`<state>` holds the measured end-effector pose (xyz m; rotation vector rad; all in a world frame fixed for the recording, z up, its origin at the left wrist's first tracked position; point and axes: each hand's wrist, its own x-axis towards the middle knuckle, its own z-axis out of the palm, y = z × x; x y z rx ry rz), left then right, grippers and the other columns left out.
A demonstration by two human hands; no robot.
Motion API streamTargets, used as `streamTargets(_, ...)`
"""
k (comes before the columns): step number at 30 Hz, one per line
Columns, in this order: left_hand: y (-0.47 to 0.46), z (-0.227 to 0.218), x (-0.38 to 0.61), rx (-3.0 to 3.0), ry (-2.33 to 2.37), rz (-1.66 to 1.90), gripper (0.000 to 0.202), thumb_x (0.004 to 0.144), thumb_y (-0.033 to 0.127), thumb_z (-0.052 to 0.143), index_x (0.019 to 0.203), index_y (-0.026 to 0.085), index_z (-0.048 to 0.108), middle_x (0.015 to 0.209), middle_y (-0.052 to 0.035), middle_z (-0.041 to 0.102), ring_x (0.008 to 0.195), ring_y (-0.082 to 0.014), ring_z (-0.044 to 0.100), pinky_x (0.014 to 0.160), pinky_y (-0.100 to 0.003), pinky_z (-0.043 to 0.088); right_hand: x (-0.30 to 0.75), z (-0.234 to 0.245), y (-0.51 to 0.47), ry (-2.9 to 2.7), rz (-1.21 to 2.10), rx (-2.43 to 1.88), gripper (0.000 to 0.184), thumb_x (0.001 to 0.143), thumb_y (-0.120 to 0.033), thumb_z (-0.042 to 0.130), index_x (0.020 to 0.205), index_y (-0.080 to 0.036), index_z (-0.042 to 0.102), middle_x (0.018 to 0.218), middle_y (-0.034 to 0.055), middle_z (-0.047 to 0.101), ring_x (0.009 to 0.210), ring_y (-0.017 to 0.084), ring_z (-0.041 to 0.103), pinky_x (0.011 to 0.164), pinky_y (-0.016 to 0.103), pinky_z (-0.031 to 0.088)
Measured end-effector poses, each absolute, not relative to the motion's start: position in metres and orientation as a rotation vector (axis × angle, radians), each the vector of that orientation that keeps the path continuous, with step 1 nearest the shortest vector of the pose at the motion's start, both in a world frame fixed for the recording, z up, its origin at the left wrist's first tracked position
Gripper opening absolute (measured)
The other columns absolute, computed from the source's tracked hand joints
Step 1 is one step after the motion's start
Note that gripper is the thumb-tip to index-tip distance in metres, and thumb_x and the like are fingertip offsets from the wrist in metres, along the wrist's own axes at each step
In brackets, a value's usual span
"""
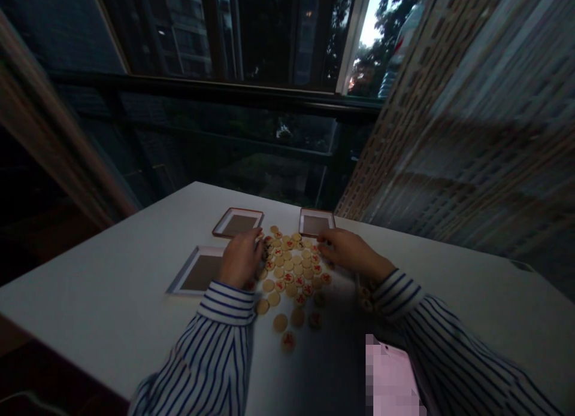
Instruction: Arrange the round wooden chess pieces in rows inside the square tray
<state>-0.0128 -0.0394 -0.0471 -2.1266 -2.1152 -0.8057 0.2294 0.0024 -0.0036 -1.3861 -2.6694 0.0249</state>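
Note:
Several round pale game discs [291, 266] with red marks lie spread on a white table [112, 284] between my hands. My left hand [240, 257] rests at the left edge of the pile, fingers curled over some discs. At the pile's right edge lies my right hand [345, 248], its fingers bent and touching the discs there. Whether either hand holds a disc is hidden. Both arms wear blue-and-white striped sleeves.
Three shallow square trays lie on the table: a white-rimmed one [197, 272] at the left, a brown-rimmed one [238, 222] behind it, another [317, 221] at the back right. A pink object [390, 380] sits near my right forearm. Dark windows and a railing stand beyond the table.

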Motion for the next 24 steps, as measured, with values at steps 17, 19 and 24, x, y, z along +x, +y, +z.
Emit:
streamTargets(17, -0.04, -0.048, -0.012, -2.099, -2.142, -0.776, 0.031, 0.086, 0.024, 0.038, 0.113, 0.017, 0.053, 0.105, -0.0092, 0.063, 0.096, -0.0209, 0.057, 0.083, -0.031, 0.042, 0.177, -0.02, 0.021, -2.806, 0.009, -1.553, 0.031, 0.08, -0.031, 0.046, 0.105, -0.019, 0.059, 0.101, 0.0099, 0.064, 0.093, 0.021, 0.058, 0.071, 0.026, 0.039)
streamTargets(19, -0.04, -0.047, -0.011, -2.104, -2.142, -0.763, 0.031, 0.086, 0.025, 0.038, 0.112, 0.017, 0.053, 0.104, -0.0092, 0.063, 0.096, -0.021, 0.057, 0.083, -0.031, 0.042, 0.177, -0.019, 0.021, -2.807, 0.012, -1.567, 0.03, 0.08, -0.032, 0.046, 0.104, -0.018, 0.06, 0.1, 0.0101, 0.064, 0.092, 0.021, 0.058, 0.07, 0.026, 0.039)
streamTargets(24, -0.04, -0.048, -0.01, -2.108, -2.125, -0.765, 0.031, 0.086, 0.025, 0.038, 0.112, 0.018, 0.053, 0.104, -0.0084, 0.063, 0.096, -0.0201, 0.058, 0.082, -0.03, 0.043, 0.181, -0.016, 0.026, -2.771, -0.001, -1.55, 0.03, 0.082, -0.031, 0.043, 0.103, -0.018, 0.06, 0.101, 0.0086, 0.064, 0.091, 0.019, 0.057, 0.07, 0.025, 0.038)
